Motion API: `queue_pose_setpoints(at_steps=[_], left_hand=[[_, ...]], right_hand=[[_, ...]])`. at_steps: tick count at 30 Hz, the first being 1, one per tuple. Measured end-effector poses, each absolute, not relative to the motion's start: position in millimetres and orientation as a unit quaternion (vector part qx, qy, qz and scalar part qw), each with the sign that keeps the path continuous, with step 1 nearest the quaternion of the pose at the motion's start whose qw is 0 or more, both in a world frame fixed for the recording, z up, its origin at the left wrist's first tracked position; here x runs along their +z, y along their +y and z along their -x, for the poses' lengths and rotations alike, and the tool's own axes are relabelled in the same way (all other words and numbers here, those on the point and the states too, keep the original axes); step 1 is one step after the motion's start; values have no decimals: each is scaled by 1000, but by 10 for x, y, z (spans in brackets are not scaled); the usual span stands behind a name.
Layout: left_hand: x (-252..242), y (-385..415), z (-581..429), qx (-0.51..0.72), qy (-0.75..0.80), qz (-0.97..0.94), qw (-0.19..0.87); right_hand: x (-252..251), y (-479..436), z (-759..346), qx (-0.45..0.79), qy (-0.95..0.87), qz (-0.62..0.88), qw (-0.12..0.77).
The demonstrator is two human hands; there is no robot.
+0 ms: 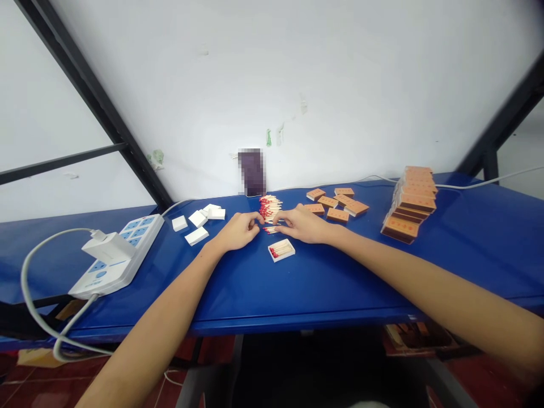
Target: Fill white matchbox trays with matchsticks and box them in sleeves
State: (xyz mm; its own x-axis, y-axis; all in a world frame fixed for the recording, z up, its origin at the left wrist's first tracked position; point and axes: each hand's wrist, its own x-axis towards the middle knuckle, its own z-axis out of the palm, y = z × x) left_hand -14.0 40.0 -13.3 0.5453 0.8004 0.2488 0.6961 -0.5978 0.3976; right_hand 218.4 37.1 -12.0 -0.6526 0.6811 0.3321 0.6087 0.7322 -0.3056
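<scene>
A pile of red-tipped matches (268, 208) lies on the blue table between my two hands. My left hand (241, 231) is at the pile's left side, its thumb and index finger apart near the red heads, with nothing visible between them. On the other side, my right hand (302, 224) has its fingertips on the wooden ends of a few separated matches (269, 230), just in front of the pile. Closer to me sits a white matchbox tray (281, 256) with several matches lying in it, heads to the left.
White matchbox trays (196, 236) lie loose at left. Orange matchbox sleeves (338, 215) are scattered at right, beside a leaning stack of them (412, 198). A power strip (131, 255) with a plugged-in charger is far left. A blurred dark phone-like object (252, 173) leans on the wall.
</scene>
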Motion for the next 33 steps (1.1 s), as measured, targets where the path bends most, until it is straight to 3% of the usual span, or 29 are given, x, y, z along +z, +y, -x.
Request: queue_pose_setpoints(at_steps=[6,33], left_hand=[[-128,378,131,198,436,-870,117],[-121,340,103,181,431,-873,137]], right_hand=[[-152,380,-2264,142,-900,347,220],[-233,420,-2224,153,-900,333,236]])
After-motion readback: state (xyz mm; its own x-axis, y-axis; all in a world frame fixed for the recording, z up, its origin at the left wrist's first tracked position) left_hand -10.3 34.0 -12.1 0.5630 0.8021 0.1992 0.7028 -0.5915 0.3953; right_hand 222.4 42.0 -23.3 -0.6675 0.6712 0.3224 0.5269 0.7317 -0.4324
